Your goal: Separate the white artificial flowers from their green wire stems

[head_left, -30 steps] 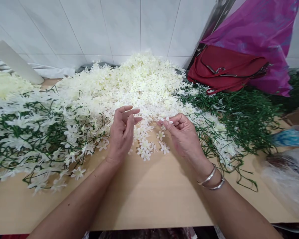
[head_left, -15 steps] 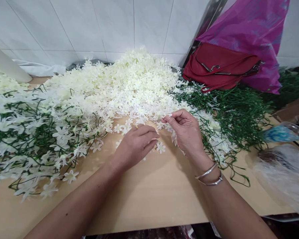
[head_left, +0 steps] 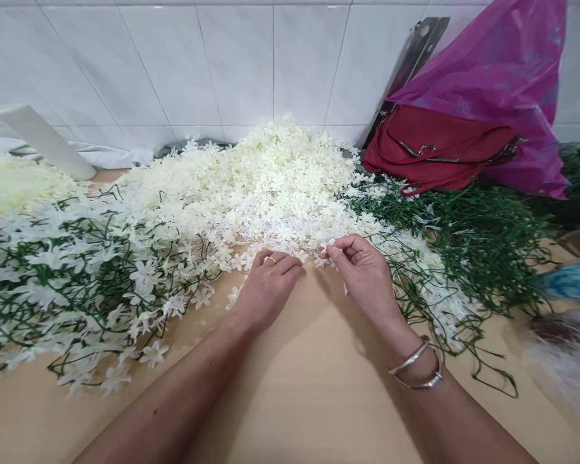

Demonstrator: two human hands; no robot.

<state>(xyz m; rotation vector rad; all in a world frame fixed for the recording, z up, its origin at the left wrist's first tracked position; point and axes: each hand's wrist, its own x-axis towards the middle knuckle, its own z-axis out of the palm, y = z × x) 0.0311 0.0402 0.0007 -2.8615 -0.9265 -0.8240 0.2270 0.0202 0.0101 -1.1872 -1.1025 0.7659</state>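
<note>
A large heap of white artificial flowers [head_left: 290, 167] lies across the table, against the tiled wall. At its front edge my right hand [head_left: 360, 264], a silver bangle on its wrist, pinches a small white flower [head_left: 325, 247] between thumb and forefinger. Just left of it, my left hand [head_left: 275, 280] rests palm down by the loose blossoms, a ring on one finger. Its fingers are bent and close together, and their tips and anything under them are hidden. White flowers on green stems [head_left: 101, 277] are piled to the left. Bare green stems [head_left: 483, 238] lie to the right.
A red handbag [head_left: 439, 148] leans before a purple bag [head_left: 502, 84] at the back right. Clear plastic wrapping [head_left: 570, 361] lies at the right edge. A white roll [head_left: 46, 142] stands tilted at the back left. The wooden table top [head_left: 290, 399] shows between my forearms.
The view has tilted up and shifted left. A loose flower that lay beside my left fingers is no longer seen there. My right fingers now hold a visible white flower.
</note>
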